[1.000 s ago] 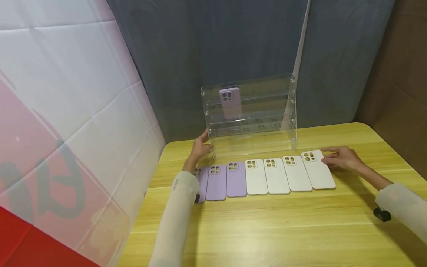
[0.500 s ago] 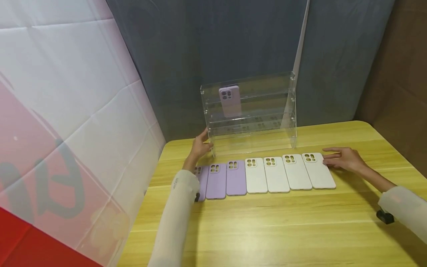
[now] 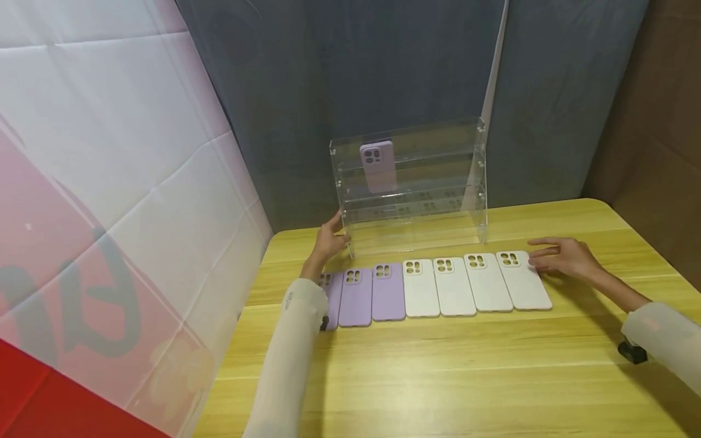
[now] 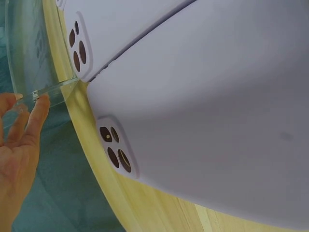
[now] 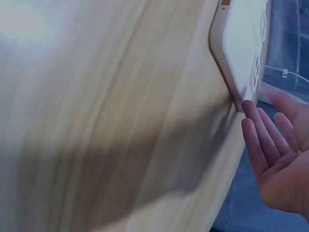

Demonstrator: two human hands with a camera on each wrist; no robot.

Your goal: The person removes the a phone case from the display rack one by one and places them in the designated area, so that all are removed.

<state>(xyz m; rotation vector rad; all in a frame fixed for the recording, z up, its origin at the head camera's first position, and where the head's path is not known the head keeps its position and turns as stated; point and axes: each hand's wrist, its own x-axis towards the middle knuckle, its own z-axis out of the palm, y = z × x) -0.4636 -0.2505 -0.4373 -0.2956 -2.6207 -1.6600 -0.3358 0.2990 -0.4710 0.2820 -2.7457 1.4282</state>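
Observation:
A clear acrylic display stand (image 3: pixel 432 194) with tiered shelves stands at the back of the table. My left hand (image 3: pixel 328 240) grips its lower left side edge, pinching the panel between thumb and fingers in the left wrist view. One purple phone case (image 3: pixel 380 173) leans upright on an upper shelf. Before the stand lies a row of phone cases: purple ones (image 3: pixel 355 301) at left, partly hidden by the left sleeve, and several white ones (image 3: pixel 421 292) at right. Beside the rightmost white case (image 3: pixel 526 286), my right hand (image 3: pixel 566 258) has extended fingers, fingertips at its upper right edge.
The yellow wood-grain table (image 3: pixel 438 377) has rounded back corners. A grey curtain (image 3: pixel 405 67) hangs behind it, a white and pink printed sheet (image 3: pixel 137 121) to the left, and a brown panel (image 3: pixel 657 134) to the right.
The rightmost white case's top has shifted slightly toward me, into line with its neighbours. My right fingers have loosened a little from it. My left hand keeps its place on the stand.

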